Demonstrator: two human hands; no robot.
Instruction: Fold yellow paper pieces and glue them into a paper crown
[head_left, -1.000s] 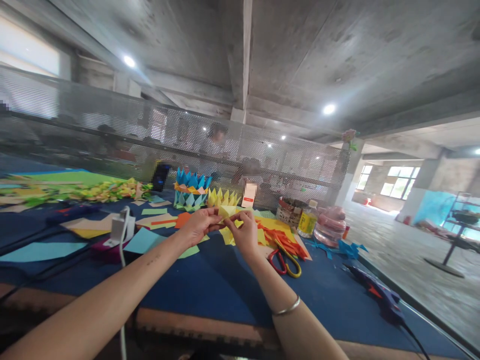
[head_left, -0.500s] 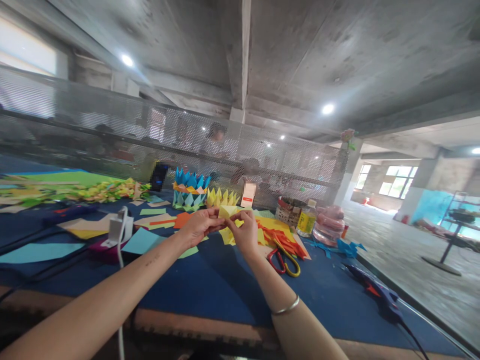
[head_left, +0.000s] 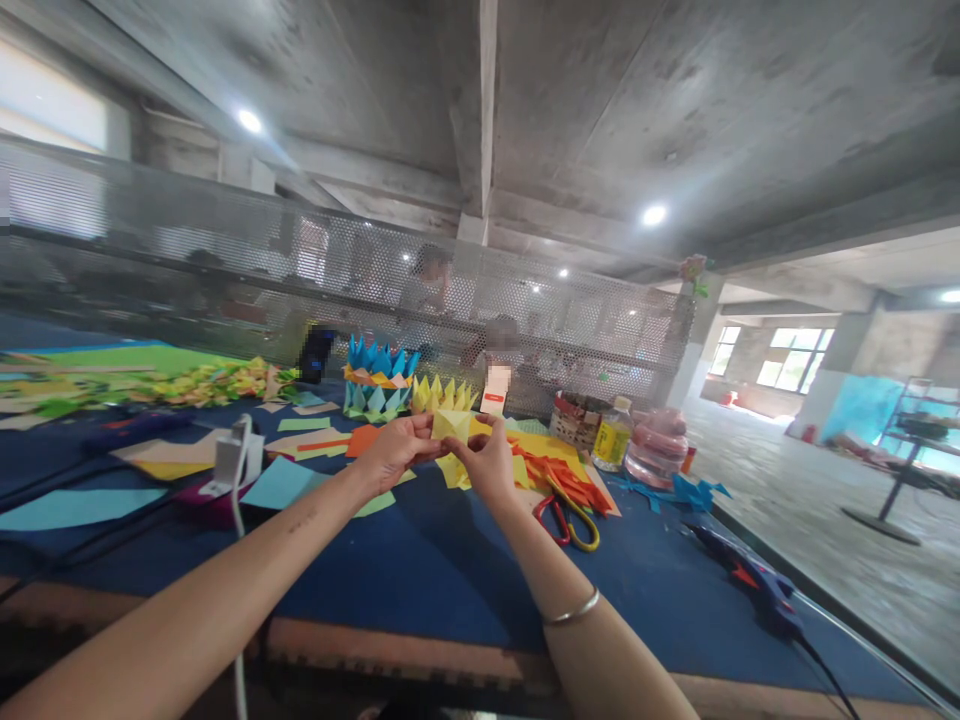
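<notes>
- Specimen: folded yellow paper [head_left: 451, 426], held up over the bench [head_left: 420, 580], between the two hands and in front of the yellow pointed crown [head_left: 442, 393].
- Orientation: broad creased face toward the wearer, upper edge roughly level. Outline near square, so no clear long axis; any backward tilt cannot be told.
- Left hand [head_left: 397, 455]: fingers closed on the paper's left edge; paper lies just beyond the fingertips, to their right.
- Right hand [head_left: 489, 462]: thumb and fingers clamped on the lower right part; paper lies to the left of the palm, thumb tip overlapping its lower edge.
- Directly behind: yellow crown; left of it, the blue, orange and green layered crown [head_left: 380, 380], points up.
- Right of the right hand: orange paper strips [head_left: 566, 482]; scissors [head_left: 586, 527] with one red and one yellow handle, handles toward the near edge, blades partly hidden.
- Farther right: yellow-labelled bottle [head_left: 612, 440], pink container [head_left: 655, 455], blue paper scraps [head_left: 694, 490], glue gun [head_left: 754, 580] near the bench's right edge.
</notes>
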